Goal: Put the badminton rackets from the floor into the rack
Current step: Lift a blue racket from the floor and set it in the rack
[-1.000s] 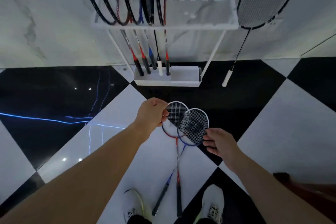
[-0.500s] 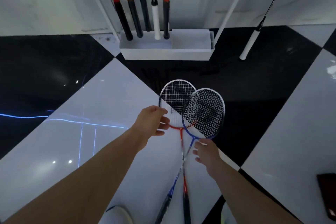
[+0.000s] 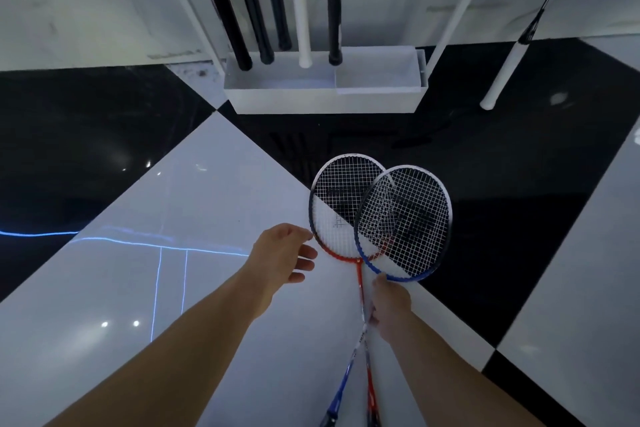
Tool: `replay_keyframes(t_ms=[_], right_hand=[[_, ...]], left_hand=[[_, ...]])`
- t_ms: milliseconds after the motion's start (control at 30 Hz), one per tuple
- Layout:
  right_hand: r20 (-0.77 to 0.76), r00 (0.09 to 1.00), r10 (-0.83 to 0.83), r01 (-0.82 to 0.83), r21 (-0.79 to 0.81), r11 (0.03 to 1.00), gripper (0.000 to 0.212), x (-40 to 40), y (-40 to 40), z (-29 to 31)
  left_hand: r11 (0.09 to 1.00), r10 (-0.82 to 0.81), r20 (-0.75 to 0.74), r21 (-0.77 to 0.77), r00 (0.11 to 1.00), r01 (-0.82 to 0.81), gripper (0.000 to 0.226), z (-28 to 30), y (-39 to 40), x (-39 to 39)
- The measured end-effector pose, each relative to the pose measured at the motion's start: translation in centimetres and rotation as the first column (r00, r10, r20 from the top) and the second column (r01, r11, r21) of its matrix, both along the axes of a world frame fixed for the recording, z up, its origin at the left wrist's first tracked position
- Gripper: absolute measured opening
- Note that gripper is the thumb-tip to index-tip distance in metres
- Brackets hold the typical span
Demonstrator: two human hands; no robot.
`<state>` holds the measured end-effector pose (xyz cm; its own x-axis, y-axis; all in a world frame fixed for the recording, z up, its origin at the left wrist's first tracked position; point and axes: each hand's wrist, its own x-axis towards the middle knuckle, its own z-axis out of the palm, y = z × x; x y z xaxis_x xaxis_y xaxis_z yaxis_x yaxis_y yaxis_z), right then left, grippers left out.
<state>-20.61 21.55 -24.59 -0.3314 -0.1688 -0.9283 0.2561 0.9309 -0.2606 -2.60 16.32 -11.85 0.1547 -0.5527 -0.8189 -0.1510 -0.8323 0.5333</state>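
Two rackets lie crossed on the chequered floor, heads overlapping. The red-framed racket (image 3: 337, 215) has its head on the left; the blue-framed racket (image 3: 412, 218) lies over it on the right. My right hand (image 3: 389, 305) is closed around the shafts just below the heads, where they cross. My left hand (image 3: 284, 256) hovers with fingers spread, fingertips at the red racket's lower-left rim. The white rack's base tray (image 3: 325, 99) stands against the wall ahead, with several racket handles standing in its left part.
A white-handled racket (image 3: 502, 76) leans against the wall to the right of the rack. Two slanted white rack legs rise from the tray's ends. The tray's right compartment (image 3: 377, 74) holds nothing. The floor is glossy black and white tiles.
My view has dropped closer to the floor. My right hand slid from the blue racket's rim down to the crossed shafts and closed on them. My left hand loosened from the red rim.
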Motion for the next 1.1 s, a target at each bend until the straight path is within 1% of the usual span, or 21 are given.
replay_keyframes(t_ms=[33,133,267,333,367,467,533,600,667,767,833,867,933,1000,1100], right_hand=[[0.027,0.999,0.046,-0.046,-0.007,0.999,0.029,0.1,-0.3,1.0],[0.125,0.992,0.016,-0.016,-0.001,1.000,0.041,-0.3,-0.8,3.2],[0.161,0.986,0.041,-0.031,-0.065,0.997,0.042,-0.3,-1.3,8.0],[0.167,0.985,0.051,-0.035,-0.100,0.994,0.043,-0.3,-1.6,11.4],[0.171,0.984,0.059,-0.038,-0.124,0.992,0.043,-0.1,-1.7,13.2],[0.178,0.980,0.090,-0.061,-0.158,0.985,0.042,0.4,-2.0,18.5],[0.187,0.974,0.127,-0.093,-0.179,0.979,0.041,1.1,-2.2,22.3],[0.197,0.965,0.175,-0.132,-0.216,0.967,0.041,1.8,-2.2,25.9],[0.198,0.957,0.212,-0.160,-0.249,0.955,0.041,2.4,-2.4,29.4],[0.171,0.937,0.304,-0.254,-0.261,0.931,0.039,3.4,-2.6,35.3],[0.149,0.919,0.366,-0.315,-0.283,0.906,0.040,3.9,-2.5,39.3],[0.140,0.910,0.391,-0.338,-0.300,0.892,0.040,4.1,-2.6,41.4],[0.102,0.899,0.427,-0.374,-0.330,0.866,0.040,4.4,-2.9,45.3],[0.075,0.895,0.440,-0.387,-0.361,0.848,0.038,4.6,-3.5,49.3],[0.045,0.869,0.493,-0.434,-0.408,0.803,0.033,4.9,-4.4,54.8]], left_hand=[[1.000,0.004,0.002,0.001,1.000,-0.004,0.017,0.4,-0.2,-0.1],[1.000,-0.009,0.011,-0.013,1.000,0.009,0.016,2.4,-0.7,-0.7],[0.995,-0.043,0.034,-0.085,0.998,0.046,0.011,6.9,-1.7,-1.8],[0.985,-0.065,0.097,-0.152,0.993,0.080,0.003,10.0,-2.3,-2.3],[0.976,-0.080,0.131,-0.193,0.988,0.104,0.008,11.7,-2.6,-2.6],[0.929,-0.140,0.232,-0.305,0.963,0.208,0.033,17.2,-3.9,-3.1],[0.880,-0.191,0.341,-0.356,0.920,0.315,0.055,21.3,-4.8,-3.0],[0.830,-0.211,0.412,-0.404,0.886,0.385,0.070,25.5,-5.7,-2.7],[0.788,-0.212,0.460,-0.441,0.862,0.429,0.080,29.6,-6.7,-2.3],[0.722,-0.198,0.526,-0.492,0.827,0.486,0.086,36.2,-8.2,-1.6],[0.693,-0.196,0.510,-0.532,0.837,0.487,0.080,40.4,-8.7,-1.1],[0.683,-0.192,0.488,-0.556,0.852,0.473,0.074,42.7,-9.0,-0.7],[0.682,-0.165,0.450,-0.590,0.878,0.431,0.056,46.7,-9.4,-0.2],[0.675,-0.160,0.445,-0.602,0.881,0.427,0.039,50.8,-9.9,0.5],[0.613,-0.262,0.381,-0.644,0.887,0.458,0.015,56.5,-10.3,1.4]])
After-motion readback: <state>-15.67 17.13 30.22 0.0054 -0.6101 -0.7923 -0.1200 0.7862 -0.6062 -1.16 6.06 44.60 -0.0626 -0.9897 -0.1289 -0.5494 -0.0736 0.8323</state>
